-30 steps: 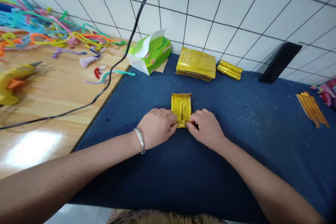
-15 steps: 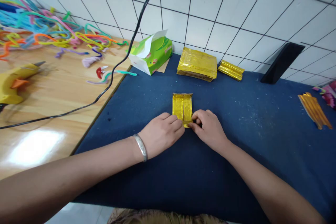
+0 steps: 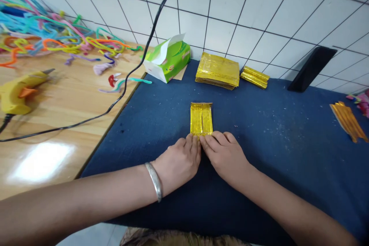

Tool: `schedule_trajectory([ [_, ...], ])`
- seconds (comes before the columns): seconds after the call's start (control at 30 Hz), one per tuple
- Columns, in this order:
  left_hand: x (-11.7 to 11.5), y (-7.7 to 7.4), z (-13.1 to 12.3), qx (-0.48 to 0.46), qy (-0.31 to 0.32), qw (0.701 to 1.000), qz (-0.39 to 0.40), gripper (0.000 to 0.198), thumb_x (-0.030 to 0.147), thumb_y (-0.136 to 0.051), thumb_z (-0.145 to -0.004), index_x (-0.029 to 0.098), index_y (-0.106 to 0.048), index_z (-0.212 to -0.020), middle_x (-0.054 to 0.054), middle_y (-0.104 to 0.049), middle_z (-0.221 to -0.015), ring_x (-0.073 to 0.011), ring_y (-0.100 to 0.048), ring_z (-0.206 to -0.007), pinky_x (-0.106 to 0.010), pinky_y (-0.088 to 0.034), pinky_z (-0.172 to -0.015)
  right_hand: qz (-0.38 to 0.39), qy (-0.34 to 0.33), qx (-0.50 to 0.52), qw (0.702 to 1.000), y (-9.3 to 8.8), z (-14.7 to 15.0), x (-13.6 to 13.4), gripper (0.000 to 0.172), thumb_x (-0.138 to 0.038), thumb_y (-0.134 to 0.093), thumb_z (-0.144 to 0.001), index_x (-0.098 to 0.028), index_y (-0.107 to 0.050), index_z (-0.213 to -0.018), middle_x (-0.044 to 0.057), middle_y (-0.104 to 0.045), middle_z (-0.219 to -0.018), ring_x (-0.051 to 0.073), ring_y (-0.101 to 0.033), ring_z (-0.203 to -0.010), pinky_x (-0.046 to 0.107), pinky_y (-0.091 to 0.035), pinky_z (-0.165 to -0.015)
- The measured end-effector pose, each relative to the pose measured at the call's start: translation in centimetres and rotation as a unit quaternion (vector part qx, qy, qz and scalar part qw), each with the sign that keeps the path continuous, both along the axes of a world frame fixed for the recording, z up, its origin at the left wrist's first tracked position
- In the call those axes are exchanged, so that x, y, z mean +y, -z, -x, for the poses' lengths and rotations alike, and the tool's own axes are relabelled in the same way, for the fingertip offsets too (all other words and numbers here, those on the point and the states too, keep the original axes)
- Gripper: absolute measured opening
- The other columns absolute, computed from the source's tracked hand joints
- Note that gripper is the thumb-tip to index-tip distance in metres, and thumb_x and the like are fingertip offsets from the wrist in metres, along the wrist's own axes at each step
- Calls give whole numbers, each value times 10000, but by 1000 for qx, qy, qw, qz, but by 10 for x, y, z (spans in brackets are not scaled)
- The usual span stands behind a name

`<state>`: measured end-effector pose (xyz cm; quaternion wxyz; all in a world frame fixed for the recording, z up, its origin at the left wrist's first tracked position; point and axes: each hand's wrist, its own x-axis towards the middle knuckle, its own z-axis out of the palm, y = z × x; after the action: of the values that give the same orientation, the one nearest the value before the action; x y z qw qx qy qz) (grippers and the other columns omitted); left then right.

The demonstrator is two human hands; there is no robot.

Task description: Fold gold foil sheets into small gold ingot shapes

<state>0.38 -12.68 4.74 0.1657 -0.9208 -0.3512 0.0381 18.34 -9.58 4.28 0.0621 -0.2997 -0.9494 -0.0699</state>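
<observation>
A folded sheet of gold foil paper [image 3: 201,118] lies flat on the dark blue cloth [image 3: 161,113], its two side flaps meeting along a middle slit. My left hand [image 3: 181,158], with a silver bangle at the wrist, has its fingers pressed together on the near left edge of the paper. On the near right edge my right hand [image 3: 226,155] presses, its thumb and fingers closed. The fingertips of both hands nearly meet at that edge and hide it.
Behind the paper are a stack of gold paper [image 3: 217,70], a folded gold piece [image 3: 255,77] and a green tissue packet [image 3: 168,57]. A black cable [image 3: 129,73] crosses the wooden table. Left are a yellow glue gun [image 3: 21,90] and pipe cleaners [image 3: 54,38]; right, more folded gold paper [image 3: 348,121].
My right hand has moved from the paper's right side down and left to its near edge. My left hand has shifted slightly down, and the fingertips are closer together.
</observation>
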Motion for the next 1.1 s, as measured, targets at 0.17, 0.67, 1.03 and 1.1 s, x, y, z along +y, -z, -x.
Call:
schedule_trajectory([
  [0.17,-6,2,1,14,-9,1000,14,363,74,-420,-845,-14,-549,-1173,-271,-566,-1174,-341,-573,-1084,-412,-507,-775,-11,10,-34,999,-3,-4,-1,299,-143,-408,-912,-100,-565,-1163,92,-632,-1056,212,-501,-941,377,-376,-765],
  [0.67,-5,-1,-1,3,-24,999,41,356,76,-424,-847,-13,-550,-1169,-288,-547,-1192,-349,-573,-1080,-411,-515,-753,-9,34,-60,998,-7,2,-6,275,-121,-425,-880,-118,-599,-1093,89,-617,-954,210,-505,-818,360,-362,-660],
  [1.03,-6,-6,-3,35,-30,998,49,366,72,-421,-831,-25,-569,-1152,-299,-584,-1124,-364,-588,-1047,-415,-507,-730,-22,47,-62,997,-8,1,-8,220,-82,-444,-856,-105,-648,-935,89,-606,-825,204,-502,-754,353,-338,-629],
  [1.1,-6,-7,-3,39,-36,997,50,369,74,-412,-837,-19,-562,-1161,-292,-589,-1122,-352,-591,-1046,-411,-502,-735,-23,50,-64,996,-8,1,-8,217,-78,-443,-854,-106,-648,-919,88,-603,-818,205,-502,-751,353,-339,-629],
])
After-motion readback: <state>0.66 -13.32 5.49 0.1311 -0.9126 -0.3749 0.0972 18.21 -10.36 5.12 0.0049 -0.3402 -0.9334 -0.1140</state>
